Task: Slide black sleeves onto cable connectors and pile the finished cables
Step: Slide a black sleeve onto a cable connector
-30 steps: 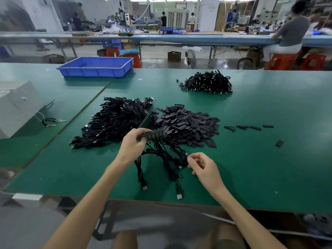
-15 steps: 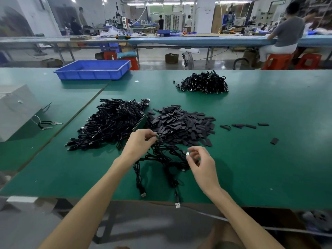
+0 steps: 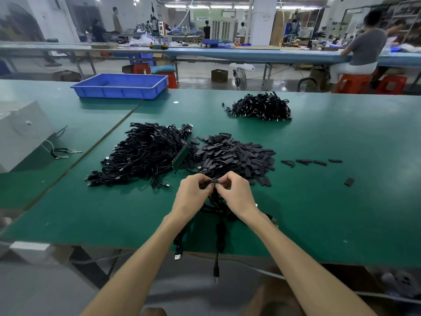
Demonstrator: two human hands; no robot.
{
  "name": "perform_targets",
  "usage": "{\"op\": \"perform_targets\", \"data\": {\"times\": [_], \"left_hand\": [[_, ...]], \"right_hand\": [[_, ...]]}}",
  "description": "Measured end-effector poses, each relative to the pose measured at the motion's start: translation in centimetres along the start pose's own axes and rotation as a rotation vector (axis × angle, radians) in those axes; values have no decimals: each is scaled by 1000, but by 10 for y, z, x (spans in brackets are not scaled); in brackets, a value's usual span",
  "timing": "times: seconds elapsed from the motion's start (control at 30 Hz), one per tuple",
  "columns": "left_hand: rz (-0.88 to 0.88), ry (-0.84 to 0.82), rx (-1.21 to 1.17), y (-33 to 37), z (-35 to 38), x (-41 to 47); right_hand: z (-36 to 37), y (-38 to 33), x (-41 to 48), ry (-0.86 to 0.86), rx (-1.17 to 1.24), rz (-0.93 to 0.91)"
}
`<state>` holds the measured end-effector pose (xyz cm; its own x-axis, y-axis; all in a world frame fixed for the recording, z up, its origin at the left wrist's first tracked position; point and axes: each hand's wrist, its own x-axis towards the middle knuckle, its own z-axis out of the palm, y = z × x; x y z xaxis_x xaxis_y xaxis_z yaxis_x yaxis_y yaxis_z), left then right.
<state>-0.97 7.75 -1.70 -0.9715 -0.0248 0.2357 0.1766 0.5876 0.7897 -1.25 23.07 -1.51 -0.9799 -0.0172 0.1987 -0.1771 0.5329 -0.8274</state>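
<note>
I'm seeing a tangled heap of loose black cables (image 3: 145,153) lying at the left of the green worktop (image 3: 341,201). My left hand (image 3: 193,193) and right hand (image 3: 238,193) are meeting near the front edge, fingers curled, both pinching one small black cable connector (image 3: 213,180). Its bundle of black leads (image 3: 218,208) is trailing over the edge. Just beyond, a heap of flat black sleeves (image 3: 234,153) is sitting, and farther back to the right a smaller pile of black cables (image 3: 262,107) is resting.

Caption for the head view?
Left hand and right hand pinch a cable connector near the sleeve pile on the green table.
</note>
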Motion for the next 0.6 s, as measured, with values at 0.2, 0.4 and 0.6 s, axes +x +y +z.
{"op": "perform_targets", "data": {"times": [0.2,0.4,0.6], "left_hand": [[-81,36,21,2,13,-3],[-109,119,49,-13,3,0],[-129,237,53,-39,-32,16]], "right_hand": [[4,7,-5,31,-60,-28],[-16,18,6,250,137,120],[-62,37,18,541,620,364]]}}
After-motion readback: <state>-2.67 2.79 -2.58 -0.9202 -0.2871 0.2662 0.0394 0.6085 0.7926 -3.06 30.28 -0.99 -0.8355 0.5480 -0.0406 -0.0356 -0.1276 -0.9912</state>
